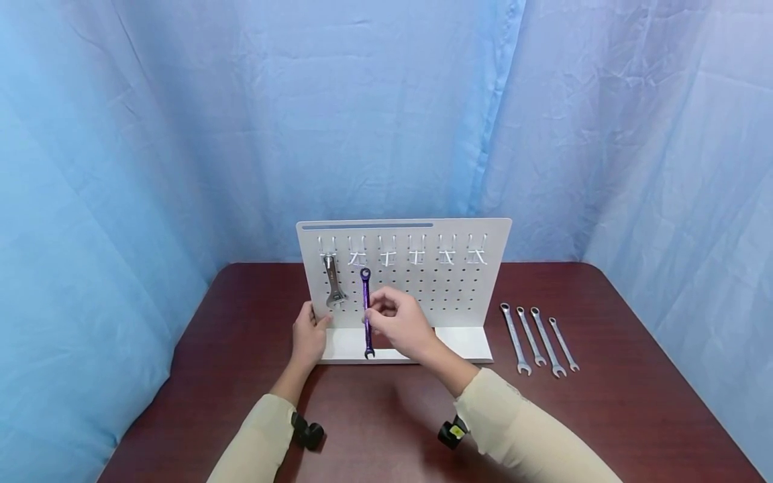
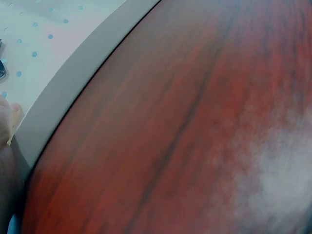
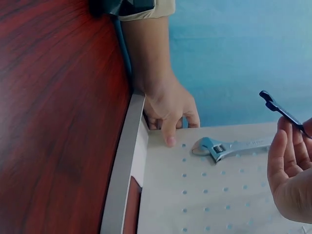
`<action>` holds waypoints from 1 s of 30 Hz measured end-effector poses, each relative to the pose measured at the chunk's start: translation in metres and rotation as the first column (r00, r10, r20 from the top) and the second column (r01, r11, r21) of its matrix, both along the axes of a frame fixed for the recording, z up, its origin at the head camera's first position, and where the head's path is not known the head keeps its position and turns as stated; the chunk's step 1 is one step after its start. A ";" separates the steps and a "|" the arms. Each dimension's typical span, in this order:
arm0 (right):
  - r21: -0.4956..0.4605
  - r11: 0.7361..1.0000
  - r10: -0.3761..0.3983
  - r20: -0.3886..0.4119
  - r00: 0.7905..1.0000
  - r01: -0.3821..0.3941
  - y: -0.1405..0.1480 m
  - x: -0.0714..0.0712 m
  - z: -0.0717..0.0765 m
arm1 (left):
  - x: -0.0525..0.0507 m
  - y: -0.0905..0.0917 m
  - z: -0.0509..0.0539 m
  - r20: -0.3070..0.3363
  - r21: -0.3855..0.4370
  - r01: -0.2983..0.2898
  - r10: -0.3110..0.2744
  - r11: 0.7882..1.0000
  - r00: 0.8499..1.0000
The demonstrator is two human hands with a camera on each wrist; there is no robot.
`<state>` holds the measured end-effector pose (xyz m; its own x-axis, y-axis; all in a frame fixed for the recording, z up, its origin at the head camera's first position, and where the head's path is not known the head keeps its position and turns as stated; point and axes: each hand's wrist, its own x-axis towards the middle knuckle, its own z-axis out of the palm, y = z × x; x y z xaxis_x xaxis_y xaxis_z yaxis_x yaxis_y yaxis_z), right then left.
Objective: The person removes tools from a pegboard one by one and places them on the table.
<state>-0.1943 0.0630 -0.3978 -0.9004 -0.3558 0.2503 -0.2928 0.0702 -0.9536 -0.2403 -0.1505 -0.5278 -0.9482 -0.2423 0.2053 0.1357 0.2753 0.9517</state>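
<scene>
My right hand pinches a purple combination wrench near its middle. The wrench stands upright in front of the white pegboard, ring end up and open jaw down, just below the second hook from the left. At the board's lower left edge, my left hand grips it, with the thumb on the front face as the right wrist view shows. An adjustable wrench hangs from the leftmost hook. In the right wrist view, the purple wrench looks dark and part of it is hidden by the fingers.
Several silver combination wrenches lie side by side on the dark red wooden table, right of the board. Several white hooks line the board's upper part, and its white base rests on the table. Blue curtains surround the table.
</scene>
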 end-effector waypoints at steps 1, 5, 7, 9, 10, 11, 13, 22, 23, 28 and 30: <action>0.001 1.000 0.002 0.015 1.000 -0.002 0.004 0.001 -0.002 | 0.000 0.000 0.000 0.001 0.003 0.001 -0.001 1.000 1.000; 0.002 1.000 0.001 0.087 0.996 -0.001 0.020 0.004 -0.006 | 0.000 0.000 0.000 0.001 0.006 0.009 -0.009 1.000 1.000; 0.002 1.000 0.003 0.114 0.994 -0.003 0.029 0.005 -0.009 | 0.000 0.000 0.000 -0.001 0.004 0.007 -0.007 1.000 1.000; -0.002 1.000 0.004 0.130 0.991 -0.004 0.038 0.005 -0.012 | 0.000 -0.001 0.000 -0.002 -0.002 0.005 -0.005 1.000 1.000; -0.005 1.000 0.004 0.137 0.991 -0.003 0.042 0.005 -0.013 | 0.000 -0.001 0.000 -0.002 -0.002 0.003 -0.003 1.000 1.000; -0.005 1.000 0.001 0.140 0.990 0.000 0.046 0.004 -0.015 | -0.001 -0.001 -0.001 -0.004 -0.004 0.002 -0.002 1.000 1.000; 0.003 1.000 -0.011 0.141 0.990 0.011 0.054 0.003 -0.018 | -0.001 -0.002 -0.001 -0.004 -0.010 0.001 -0.001 1.000 1.000; 0.051 0.997 -0.062 0.119 0.991 0.056 0.084 0.002 -0.036 | 0.000 -0.001 0.000 -0.012 0.005 -0.001 0.001 1.000 1.000; 0.054 0.997 -0.066 0.121 0.990 0.060 0.087 0.003 -0.037 | 0.000 -0.001 0.000 -0.013 0.008 0.000 0.000 1.000 1.000; 0.079 0.992 -0.108 0.140 0.984 0.097 0.105 0.004 -0.043 | 0.000 -0.001 -0.001 -0.004 0.003 0.004 -0.004 1.000 1.000; 0.097 0.989 -0.128 0.144 0.981 0.115 0.113 0.005 -0.045 | 0.000 -0.001 -0.001 -0.002 0.002 0.006 -0.006 1.000 1.000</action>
